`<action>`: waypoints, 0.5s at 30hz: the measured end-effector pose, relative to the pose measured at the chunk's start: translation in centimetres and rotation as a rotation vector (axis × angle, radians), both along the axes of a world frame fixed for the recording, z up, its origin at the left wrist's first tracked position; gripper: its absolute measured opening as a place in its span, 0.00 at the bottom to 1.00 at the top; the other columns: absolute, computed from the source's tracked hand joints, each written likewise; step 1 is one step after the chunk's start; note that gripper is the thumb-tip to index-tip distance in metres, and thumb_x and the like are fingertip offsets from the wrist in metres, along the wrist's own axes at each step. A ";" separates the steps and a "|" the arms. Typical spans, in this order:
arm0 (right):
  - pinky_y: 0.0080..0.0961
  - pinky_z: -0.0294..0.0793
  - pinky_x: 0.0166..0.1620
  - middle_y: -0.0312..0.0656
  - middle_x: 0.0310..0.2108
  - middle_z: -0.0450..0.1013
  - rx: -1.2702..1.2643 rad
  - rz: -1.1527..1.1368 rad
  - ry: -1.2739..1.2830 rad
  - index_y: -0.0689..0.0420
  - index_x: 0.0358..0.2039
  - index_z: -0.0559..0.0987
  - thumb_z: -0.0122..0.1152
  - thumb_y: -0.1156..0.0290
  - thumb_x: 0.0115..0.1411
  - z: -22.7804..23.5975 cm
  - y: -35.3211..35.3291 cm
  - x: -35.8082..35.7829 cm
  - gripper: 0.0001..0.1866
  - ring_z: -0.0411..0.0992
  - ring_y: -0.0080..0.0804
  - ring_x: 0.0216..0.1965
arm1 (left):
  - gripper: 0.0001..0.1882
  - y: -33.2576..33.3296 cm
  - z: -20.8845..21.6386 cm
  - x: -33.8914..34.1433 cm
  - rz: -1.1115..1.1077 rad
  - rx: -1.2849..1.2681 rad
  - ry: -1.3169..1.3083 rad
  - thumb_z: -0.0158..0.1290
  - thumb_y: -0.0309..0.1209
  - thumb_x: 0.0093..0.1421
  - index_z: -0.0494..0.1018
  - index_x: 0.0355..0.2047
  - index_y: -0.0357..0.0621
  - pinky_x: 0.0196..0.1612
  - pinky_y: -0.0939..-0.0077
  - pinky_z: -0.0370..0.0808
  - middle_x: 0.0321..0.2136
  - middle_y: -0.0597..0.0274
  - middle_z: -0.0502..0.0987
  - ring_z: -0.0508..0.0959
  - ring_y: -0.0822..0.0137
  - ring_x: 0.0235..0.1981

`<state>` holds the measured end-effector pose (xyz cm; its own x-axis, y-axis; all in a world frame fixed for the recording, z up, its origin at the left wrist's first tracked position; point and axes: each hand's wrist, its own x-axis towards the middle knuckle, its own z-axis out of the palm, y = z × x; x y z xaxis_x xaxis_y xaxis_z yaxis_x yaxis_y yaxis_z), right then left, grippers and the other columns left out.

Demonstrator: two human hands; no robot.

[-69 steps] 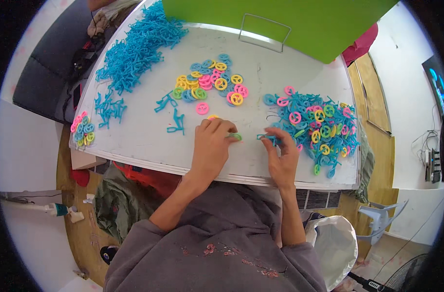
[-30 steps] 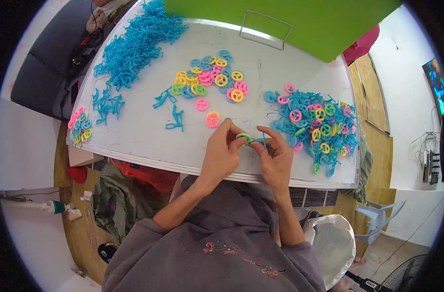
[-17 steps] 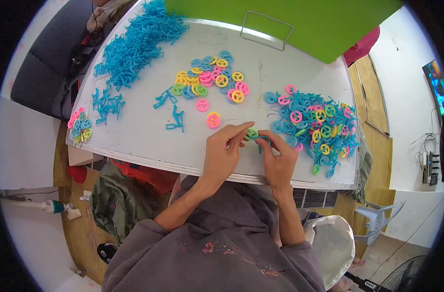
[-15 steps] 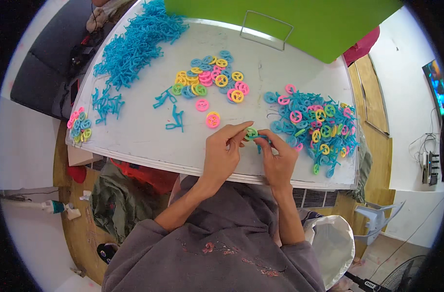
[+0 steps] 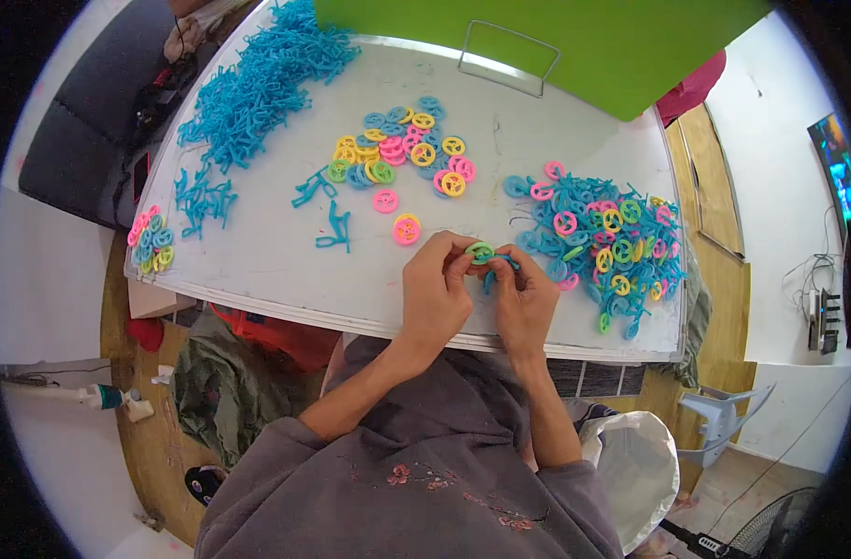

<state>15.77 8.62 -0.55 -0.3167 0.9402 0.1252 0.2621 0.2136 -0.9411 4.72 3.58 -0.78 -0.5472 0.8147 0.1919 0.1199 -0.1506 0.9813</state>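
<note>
Close to the table's near edge, my left hand (image 5: 435, 293) pinches a small green plastic wheel (image 5: 480, 252) between thumb and fingers. Right beside it, my right hand (image 5: 526, 303) is closed on a blue plastic frame piece (image 5: 490, 279), mostly hidden by my fingers. Wheel and frame piece touch or overlap; whether they are joined I cannot tell. Just beyond my left hand lie a pink wheel over a yellow one (image 5: 406, 230) and a single pink wheel (image 5: 385, 201). Loose blue frame pieces (image 5: 333, 229) rest farther left.
Mixed wheels (image 5: 398, 149) are spread mid-table. Blue frame pieces form a big heap (image 5: 258, 88) at the far left, and a smaller pile (image 5: 204, 200) sits nearer. Blue pieces with coloured wheels are heaped (image 5: 612, 242) at right. A green panel (image 5: 575, 47) stands at the back.
My left index finger, stretched out before, is now curled against the green wheel. Both hands have drawn closer together, and the wheel is tilted differently.
</note>
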 end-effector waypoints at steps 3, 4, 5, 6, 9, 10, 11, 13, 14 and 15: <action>0.13 0.67 0.30 0.33 0.25 0.74 -0.057 -0.008 0.024 0.65 0.35 0.77 0.58 0.73 0.62 0.1 -0.2 -0.3 0.07 0.67 0.13 0.27 | 0.07 0.1 -0.2 0.0 0.072 -0.010 0.200 0.46 0.15 0.60 0.71 0.37 0.33 0.33 0.75 0.75 0.27 0.55 0.76 0.79 0.67 0.28; 0.14 0.67 0.31 0.34 0.25 0.75 -0.027 -0.023 0.020 0.65 0.35 0.77 0.58 0.73 0.62 0.4 -0.3 -0.3 0.07 0.68 0.13 0.28 | 0.07 0.1 -0.1 0.0 0.073 -0.010 0.201 0.46 0.15 0.60 0.71 0.37 0.33 0.33 0.75 0.75 0.27 0.55 0.76 0.79 0.67 0.28; 0.14 0.68 0.31 0.34 0.25 0.75 0.004 -0.037 0.015 0.65 0.35 0.77 0.58 0.74 0.62 0.6 -0.4 -0.4 0.07 0.69 0.13 0.28 | 0.07 0.0 0.1 0.0 0.090 -0.030 0.256 0.46 0.15 0.59 0.71 0.37 0.33 0.32 0.74 0.75 0.27 0.54 0.76 0.79 0.66 0.28; 0.14 0.68 0.31 0.34 0.25 0.75 0.004 -0.036 0.016 0.65 0.35 0.77 0.58 0.74 0.62 0.6 -0.5 -0.4 0.07 0.69 0.13 0.28 | 0.07 -0.1 0.3 0.0 0.107 -0.049 0.312 0.47 0.15 0.59 0.71 0.37 0.33 0.32 0.73 0.75 0.26 0.52 0.76 0.79 0.64 0.27; 0.15 0.70 0.32 0.35 0.26 0.76 0.029 -0.049 -0.039 0.65 0.35 0.78 0.58 0.74 0.61 0.6 -0.5 -0.4 0.06 0.71 0.15 0.29 | 0.07 -0.3 0.9 0.0 0.135 -0.059 0.333 0.49 0.16 0.55 0.71 0.35 0.36 0.31 0.64 0.72 0.28 0.50 0.74 0.76 0.48 0.29; 0.15 0.71 0.32 0.37 0.27 0.77 0.005 -0.044 -0.029 0.65 0.35 0.78 0.59 0.75 0.61 0.7 -0.5 -0.4 0.06 0.73 0.16 0.29 | 0.07 -0.4 0.9 0.0 0.135 -0.058 0.334 0.49 0.16 0.55 0.71 0.35 0.36 0.31 0.64 0.72 0.28 0.50 0.74 0.76 0.48 0.29; 0.16 0.72 0.32 0.38 0.27 0.78 -0.019 -0.039 -0.020 0.65 0.36 0.78 0.59 0.75 0.60 0.7 -0.4 -0.4 0.06 0.74 0.18 0.30 | 0.07 -0.4 0.9 0.0 0.127 -0.058 0.301 0.49 0.16 0.55 0.71 0.35 0.36 0.31 0.64 0.72 0.28 0.50 0.74 0.76 0.49 0.28; 0.19 0.71 0.32 0.41 0.28 0.77 0.072 -0.008 -0.022 0.63 0.36 0.78 0.61 0.75 0.59 0.1 0.1 -0.3 0.06 0.75 0.22 0.28 | 0.07 -0.5 0.7 -0.2 0.120 -0.058 0.269 0.49 0.16 0.55 0.71 0.35 0.36 0.30 0.64 0.72 0.28 0.50 0.74 0.76 0.50 0.28; 0.22 0.71 0.31 0.45 0.28 0.77 0.163 0.021 -0.024 0.61 0.36 0.78 0.63 0.75 0.57 0.0 0.3 -0.2 0.07 0.75 0.27 0.27 | 0.07 -0.5 0.5 -0.6 0.089 -0.057 0.245 0.48 0.16 0.56 0.71 0.35 0.36 0.30 0.67 0.73 0.28 0.51 0.75 0.77 0.54 0.28; 0.22 0.71 0.31 0.45 0.28 0.77 0.162 0.022 -0.024 0.61 0.36 0.78 0.63 0.75 0.57 0.2 0.4 0.0 0.07 0.75 0.27 0.27 | 0.07 -0.5 0.3 -0.9 0.057 -0.055 0.220 0.48 0.16 0.57 0.72 0.36 0.35 0.30 0.69 0.74 0.28 0.53 0.75 0.78 0.57 0.27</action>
